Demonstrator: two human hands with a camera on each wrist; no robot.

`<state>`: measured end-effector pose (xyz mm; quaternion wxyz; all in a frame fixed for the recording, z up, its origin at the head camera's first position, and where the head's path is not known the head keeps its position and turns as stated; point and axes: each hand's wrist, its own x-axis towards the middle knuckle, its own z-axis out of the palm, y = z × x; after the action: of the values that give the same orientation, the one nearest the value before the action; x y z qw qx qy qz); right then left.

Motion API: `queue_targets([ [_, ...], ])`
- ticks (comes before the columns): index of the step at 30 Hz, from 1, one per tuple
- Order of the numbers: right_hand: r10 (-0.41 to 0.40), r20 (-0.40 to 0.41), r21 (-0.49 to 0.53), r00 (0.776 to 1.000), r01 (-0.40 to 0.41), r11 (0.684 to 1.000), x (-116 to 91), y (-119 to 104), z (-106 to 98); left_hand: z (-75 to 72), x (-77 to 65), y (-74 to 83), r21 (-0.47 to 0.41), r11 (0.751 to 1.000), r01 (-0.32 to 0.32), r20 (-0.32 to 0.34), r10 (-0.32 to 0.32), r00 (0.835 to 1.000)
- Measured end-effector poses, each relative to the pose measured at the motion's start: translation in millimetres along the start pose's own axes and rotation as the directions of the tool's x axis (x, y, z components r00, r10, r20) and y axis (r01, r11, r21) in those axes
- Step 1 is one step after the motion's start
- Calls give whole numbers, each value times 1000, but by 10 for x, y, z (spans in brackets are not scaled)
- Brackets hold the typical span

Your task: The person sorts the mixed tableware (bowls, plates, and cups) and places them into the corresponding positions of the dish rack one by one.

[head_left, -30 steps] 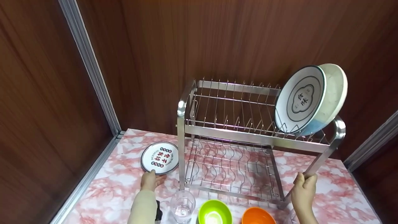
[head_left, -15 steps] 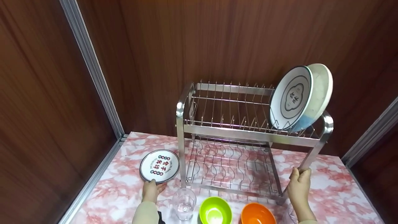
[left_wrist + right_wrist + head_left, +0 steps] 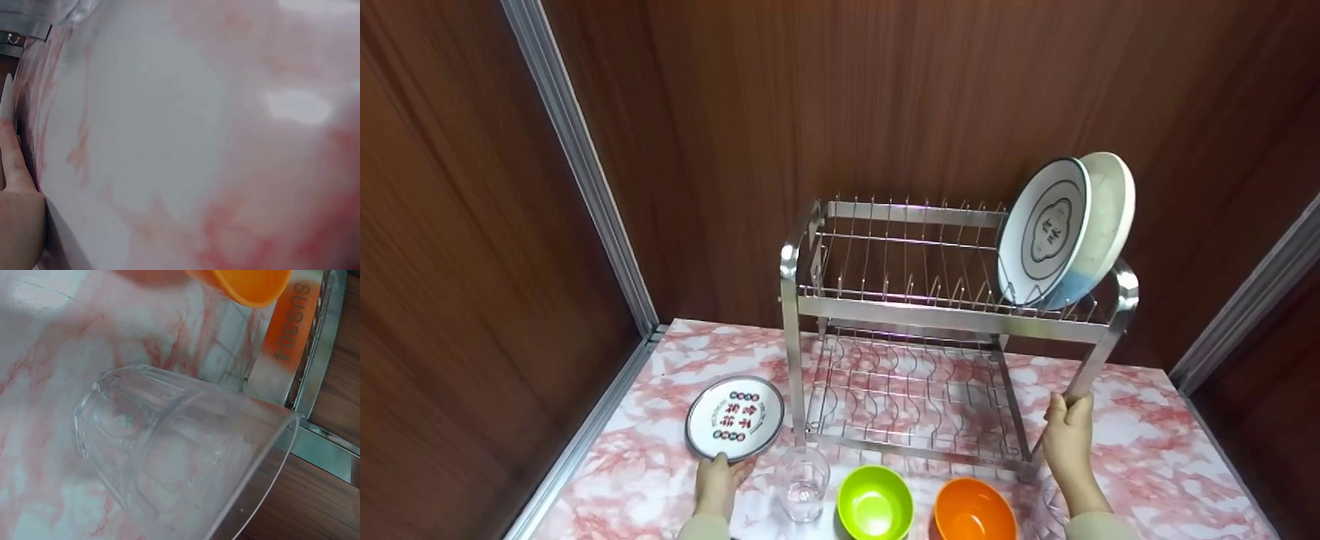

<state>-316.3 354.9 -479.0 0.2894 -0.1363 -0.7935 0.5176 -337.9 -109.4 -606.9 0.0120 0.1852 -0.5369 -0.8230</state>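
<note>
My left hand holds a small white plate with red lettering by its near edge, thumb on top and fingers underneath. The plate is over the table, left of the metal dish rack. At the left wrist view's edge only part of that hand and a sliver of the plate show. My right hand grips the rack's right front leg. Two larger plates, one with a dark rim and one cream and blue, stand in the rack's upper right end.
Before the rack sit a clear cup, a green bowl and an orange bowl. Another clear cup is near the rack's right leg. Wooden walls enclose the marbled table.
My left hand has drawn the small plate toward me along the rack's left side. My right hand stays on the leg; the rack's right end appears further left in the head view.
</note>
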Motion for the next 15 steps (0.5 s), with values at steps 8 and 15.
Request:
queue_targets([
  [8,9,19,23,1000,-10,1000,-4,9,13,-262,-295,-65,-97,995,37,-50,-42,998],
  [15,29,57,4,998,-30,1000,-29,-41,-22,-535,-530,-97,-171,979,108,-24,-114,993],
])
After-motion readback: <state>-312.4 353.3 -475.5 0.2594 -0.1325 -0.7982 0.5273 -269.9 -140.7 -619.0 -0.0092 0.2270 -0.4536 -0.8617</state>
